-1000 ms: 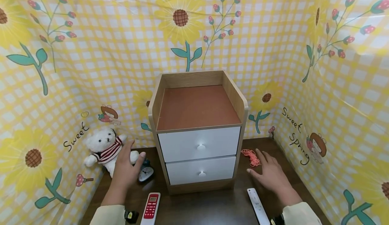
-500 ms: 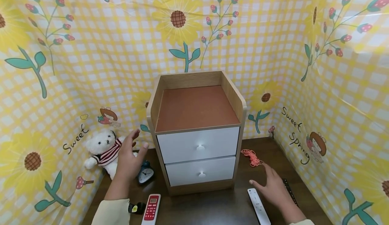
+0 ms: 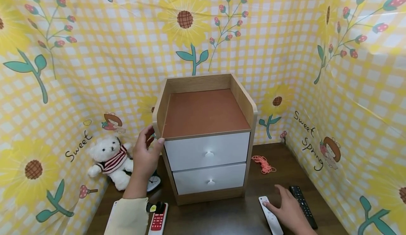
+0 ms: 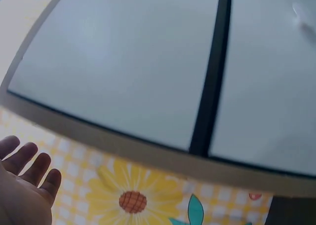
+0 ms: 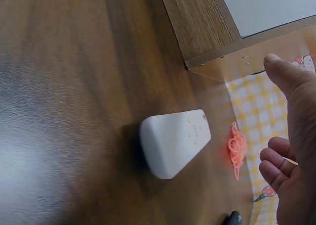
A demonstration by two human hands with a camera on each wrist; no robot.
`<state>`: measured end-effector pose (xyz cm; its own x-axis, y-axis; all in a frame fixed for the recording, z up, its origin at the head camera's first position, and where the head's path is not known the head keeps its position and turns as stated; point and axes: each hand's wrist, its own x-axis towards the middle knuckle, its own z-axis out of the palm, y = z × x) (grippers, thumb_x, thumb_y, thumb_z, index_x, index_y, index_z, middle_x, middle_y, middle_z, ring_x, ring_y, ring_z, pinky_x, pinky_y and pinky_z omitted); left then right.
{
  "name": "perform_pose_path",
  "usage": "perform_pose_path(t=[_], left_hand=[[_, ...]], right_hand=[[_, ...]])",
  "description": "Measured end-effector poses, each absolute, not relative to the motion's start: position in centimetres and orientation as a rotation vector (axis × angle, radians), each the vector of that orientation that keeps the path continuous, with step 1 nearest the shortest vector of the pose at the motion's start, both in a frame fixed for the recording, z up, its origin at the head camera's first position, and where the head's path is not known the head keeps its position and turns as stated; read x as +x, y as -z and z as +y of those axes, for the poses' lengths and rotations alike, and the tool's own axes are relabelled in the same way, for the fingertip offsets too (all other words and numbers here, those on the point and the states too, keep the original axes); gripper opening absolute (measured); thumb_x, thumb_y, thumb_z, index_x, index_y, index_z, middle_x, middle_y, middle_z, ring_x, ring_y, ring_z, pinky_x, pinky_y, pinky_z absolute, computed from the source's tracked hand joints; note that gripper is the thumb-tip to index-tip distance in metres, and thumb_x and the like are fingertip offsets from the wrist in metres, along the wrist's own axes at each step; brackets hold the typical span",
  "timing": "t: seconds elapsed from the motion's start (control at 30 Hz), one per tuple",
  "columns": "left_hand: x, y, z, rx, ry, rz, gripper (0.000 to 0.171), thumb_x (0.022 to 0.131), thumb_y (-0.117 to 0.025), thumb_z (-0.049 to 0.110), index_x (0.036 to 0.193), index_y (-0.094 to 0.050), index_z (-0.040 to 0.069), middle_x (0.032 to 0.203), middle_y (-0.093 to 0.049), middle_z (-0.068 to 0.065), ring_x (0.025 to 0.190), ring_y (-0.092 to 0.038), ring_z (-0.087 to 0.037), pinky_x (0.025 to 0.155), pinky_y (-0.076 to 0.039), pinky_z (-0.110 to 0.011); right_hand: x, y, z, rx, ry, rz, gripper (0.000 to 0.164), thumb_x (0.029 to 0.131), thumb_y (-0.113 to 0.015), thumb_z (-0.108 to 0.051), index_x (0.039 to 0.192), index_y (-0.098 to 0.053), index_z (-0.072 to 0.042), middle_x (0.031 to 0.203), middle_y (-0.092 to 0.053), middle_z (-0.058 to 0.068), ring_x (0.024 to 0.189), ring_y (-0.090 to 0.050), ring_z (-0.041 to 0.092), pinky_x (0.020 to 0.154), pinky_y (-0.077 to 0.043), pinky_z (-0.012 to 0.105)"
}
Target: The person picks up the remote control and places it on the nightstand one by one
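My left hand is raised at the left front edge of a small wooden cabinet, its thumb overlapping the front corner in the head view. In the left wrist view the fingers are relaxed and spread beside the cabinet's side, holding nothing. The cabinet has two white drawers, an upper drawer and a lower drawer, both closed. On the right, my right hand hovers loosely bent between a white remote control and a black remote control. Its thumb overlaps the white remote in the head view, but the right wrist view shows them apart.
Coral string lies bundled right of the cabinet. To the left sit a white teddy bear and a small clock, partly behind my wrist. A red-and-white remote lies near the left sleeve. Checked flowered cloth surrounds the dark table.
My left hand has moved right, from in front of the teddy bear to the cabinet's edge. My right hand has drawn back from the coral string toward the remotes, uncovering the black one.
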<state>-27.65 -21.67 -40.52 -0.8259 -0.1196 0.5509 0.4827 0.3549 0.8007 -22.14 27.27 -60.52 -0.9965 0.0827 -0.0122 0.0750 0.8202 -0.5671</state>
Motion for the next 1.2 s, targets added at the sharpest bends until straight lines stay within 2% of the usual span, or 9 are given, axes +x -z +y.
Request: perform_pose_path(t=[0.17, 0.23, 0.33, 0.43, 0.67, 0.87, 1.0, 1.2], left_hand=[[-28.0, 39.5, -20.8, -0.284, 1.58, -2.082, 0.064, 0.108, -0.067, 0.031, 0.164, -0.043, 0.013, 0.165, -0.048, -0.013, 0.154, -0.046, -0.031, 0.127, -0.036, -0.056], [-28.1, 39.2, -20.6, -0.282, 1.588, -2.064, 0.062, 0.108, -0.067, 0.029, 0.163, -0.045, 0.012, 0.161, -0.051, -0.01, 0.15, -0.049, -0.025, 0.127, -0.039, -0.045], [-28.2, 39.0, -20.4, -0.287, 1.617, -1.994, 0.058, 0.108, -0.067, 0.023, 0.16, -0.047, 0.008, 0.151, -0.056, -0.005, 0.141, -0.054, -0.015, 0.119, -0.042, -0.024], [-28.2, 38.8, -20.2, -0.284, 1.642, -1.923, 0.054, 0.108, -0.066, 0.018, 0.157, -0.049, 0.004, 0.143, -0.058, 0.0, 0.134, -0.056, -0.011, 0.107, -0.044, -0.013], [-28.8, 38.6, -19.7, -0.258, 1.678, -1.829, 0.049, 0.108, -0.066, 0.017, 0.153, -0.052, 0.003, 0.131, -0.06, 0.005, 0.125, -0.062, -0.014, 0.098, -0.051, -0.014], [-29.4, 38.8, -19.2, -0.226, 1.723, -1.779, 0.05, 0.106, -0.071, 0.017, 0.15, -0.054, 0.003, 0.137, -0.062, -0.003, 0.13, -0.061, -0.015, 0.1, -0.052, -0.015], [-29.7, 39.0, -18.7, -0.222, 1.766, -1.75, 0.049, 0.105, -0.072, 0.015, 0.149, -0.055, 0.005, 0.141, -0.062, -0.008, 0.133, -0.06, -0.019, 0.101, -0.051, -0.016], [-30.1, 39.1, -18.0, -0.257, 1.844, -1.723, 0.047, 0.106, -0.069, 0.012, 0.15, -0.055, 0.006, 0.144, -0.06, -0.01, 0.137, -0.058, -0.023, 0.102, -0.052, -0.018]], right_hand=[[-21.3, 61.4, 27.6, -0.2, -0.961, -2.989, 0.104, 0.084, -0.085, -0.069, 0.15, -0.053, 0.005, 0.132, -0.065, 0.025, 0.112, -0.07, 0.039, 0.083, -0.06, 0.055], [-21.0, 61.7, 27.6, -0.243, -0.969, -3.009, 0.107, 0.082, -0.084, -0.073, 0.15, -0.053, 0.005, 0.131, -0.065, 0.023, 0.11, -0.07, 0.036, 0.082, -0.06, 0.054], [-20.4, 62.2, 27.7, -0.267, -0.961, -3.023, 0.107, 0.082, -0.084, -0.073, 0.148, -0.054, 0.006, 0.132, -0.065, 0.023, 0.11, -0.07, 0.036, 0.085, -0.06, 0.055], [-19.4, 62.8, 27.6, -0.251, -0.943, -3.004, 0.104, 0.081, -0.087, -0.069, 0.145, -0.056, 0.007, 0.126, -0.067, 0.021, 0.108, -0.07, 0.035, 0.086, -0.059, 0.056], [-17.8, 64.4, 27.2, -0.333, -0.937, -2.995, 0.108, 0.075, -0.092, -0.068, 0.142, -0.057, 0.01, 0.115, -0.067, 0.016, 0.101, -0.069, 0.029, 0.089, -0.059, 0.054], [-16.5, 66.4, 26.9, -0.35, -0.93, -2.906, 0.112, 0.066, -0.096, -0.069, 0.138, -0.061, 0.01, 0.111, -0.069, 0.014, 0.096, -0.069, 0.026, 0.082, -0.059, 0.045], [-15.6, 68.3, 26.6, -0.313, -0.841, -2.79, 0.108, 0.059, -0.1, -0.068, 0.13, -0.068, 0.007, 0.105, -0.07, 0.009, 0.09, -0.067, 0.02, 0.076, -0.056, 0.037], [-14.7, 70.8, 26.7, -0.212, -0.697, -2.618, 0.09, 0.055, -0.106, -0.049, 0.122, -0.073, 0.002, 0.101, -0.071, 0.002, 0.081, -0.063, 0.011, 0.07, -0.054, 0.031]])
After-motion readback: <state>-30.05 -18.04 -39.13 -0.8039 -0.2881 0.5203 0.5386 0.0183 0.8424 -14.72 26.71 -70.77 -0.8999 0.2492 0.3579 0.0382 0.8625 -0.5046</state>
